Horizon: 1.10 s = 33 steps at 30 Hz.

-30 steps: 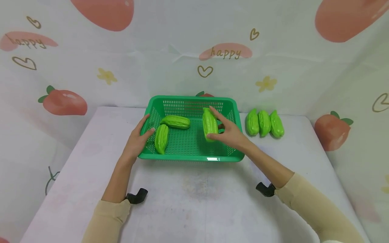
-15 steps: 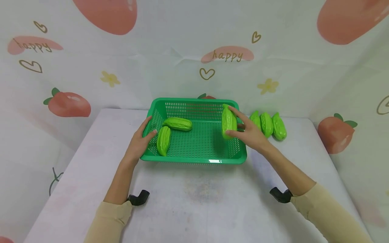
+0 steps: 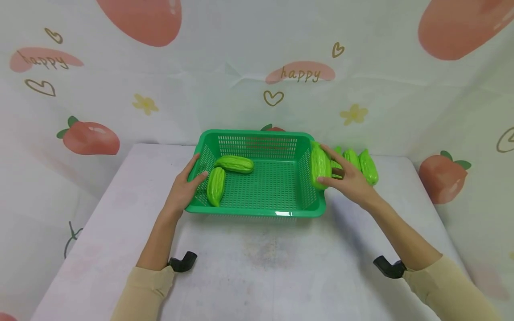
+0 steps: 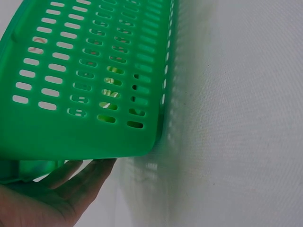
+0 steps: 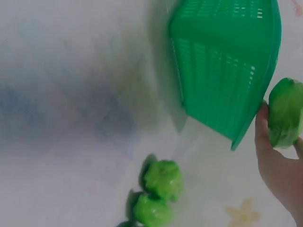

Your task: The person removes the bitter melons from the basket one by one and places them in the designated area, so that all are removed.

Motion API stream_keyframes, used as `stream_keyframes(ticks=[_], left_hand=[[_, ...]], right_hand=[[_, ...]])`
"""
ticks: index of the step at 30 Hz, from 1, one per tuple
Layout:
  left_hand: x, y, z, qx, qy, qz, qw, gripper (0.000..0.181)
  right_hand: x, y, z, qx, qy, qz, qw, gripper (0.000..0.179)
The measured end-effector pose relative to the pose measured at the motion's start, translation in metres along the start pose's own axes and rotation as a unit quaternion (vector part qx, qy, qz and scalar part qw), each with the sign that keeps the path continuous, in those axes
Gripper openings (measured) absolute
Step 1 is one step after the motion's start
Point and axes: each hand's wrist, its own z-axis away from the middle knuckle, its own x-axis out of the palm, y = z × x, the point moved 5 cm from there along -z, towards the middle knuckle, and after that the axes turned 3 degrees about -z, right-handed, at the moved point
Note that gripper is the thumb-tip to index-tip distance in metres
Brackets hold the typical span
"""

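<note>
A green plastic basket (image 3: 261,211) with slotted walls stands on the table in the head view. My left hand (image 3: 181,189) holds its left rim, thumb over the inside and fingers outside; the left wrist view shows those fingers beneath the rim. In my right hand (image 3: 350,180) is a bright green, ridged bitter melon (image 3: 320,166), gripped between thumb and fingers above the basket's right rim. The right wrist view shows this bitter melon (image 5: 285,112) raised beside the rim. Two more bitter melons, one crosswise (image 3: 237,164) and one lengthwise (image 3: 216,186), lie at the basket's left end.
On the table right of the basket, three bitter melons (image 3: 368,167) lie side by side, partly hidden by my right hand. A patterned cloth (image 3: 241,58) hangs behind the table. Black wrist mounts (image 3: 184,262) sit at both sleeves.
My right hand has carried the bitter melon rightward from over the basket's inside to its right rim. The left hand keeps its place on the basket. The view has shifted slightly.
</note>
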Motion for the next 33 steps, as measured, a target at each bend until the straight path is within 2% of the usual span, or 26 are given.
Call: stream_keyframes(ticks=[15,22,29,33], left_hand=[[0.002,-0.001,0.001,0.01,-0.001,0.005,0.9999,0.069],[0.003,0.0,0.0,0.007,-0.004,0.003,1.0,0.069],[0.002,0.0,-0.001,0.015,-0.005,-0.016,0.9998,0.077],[0.0,0.0,-0.001,0.017,-0.008,-0.016,0.9997,0.077]], right_hand=[[-0.021,0.02,0.028,-0.006,0.01,0.026,0.9996,0.082],[-0.023,0.032,0.036,-0.027,0.02,0.047,0.9983,0.08],[-0.023,0.046,0.046,0.008,0.011,0.031,0.9994,0.086],[-0.024,0.055,0.051,0.026,0.006,0.043,0.9987,0.087]])
